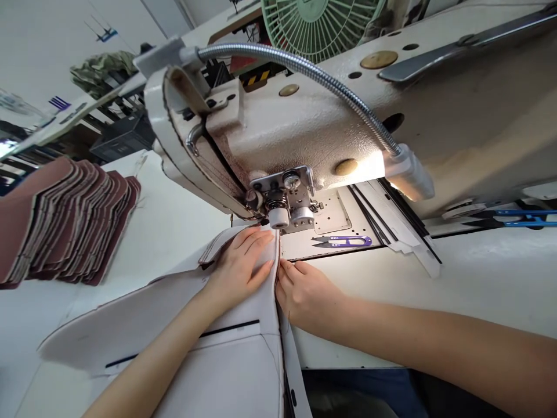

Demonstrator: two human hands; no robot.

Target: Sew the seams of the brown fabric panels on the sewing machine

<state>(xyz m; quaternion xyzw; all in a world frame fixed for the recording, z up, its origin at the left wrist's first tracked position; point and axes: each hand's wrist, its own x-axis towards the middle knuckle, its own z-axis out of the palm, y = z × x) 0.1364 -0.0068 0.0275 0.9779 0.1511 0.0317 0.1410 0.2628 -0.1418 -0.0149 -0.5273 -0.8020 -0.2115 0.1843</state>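
A large white fabric piece (226, 371) with a dark edge lies under the head of a sewing machine (270, 133). My left hand (239, 267) rests flat on the fabric just left of its seam, fingers stretched toward the presser area. On the right side of the seam, my right hand (304, 290) pinches the fabric's edge between thumb and curled fingers. The needle itself is hidden behind the round metal parts (278, 216). A folded flap of the fabric stands beside my left fingers.
Purple thread snips (343, 241) lie on the machine bed right of the seam. Stacked reddish-brown pieces (73, 220) sit at the left. Dark and white strips (387, 215) lie behind the snips, blue-handled scissors (522, 219) far right. A green fan (322, 23) stands behind.
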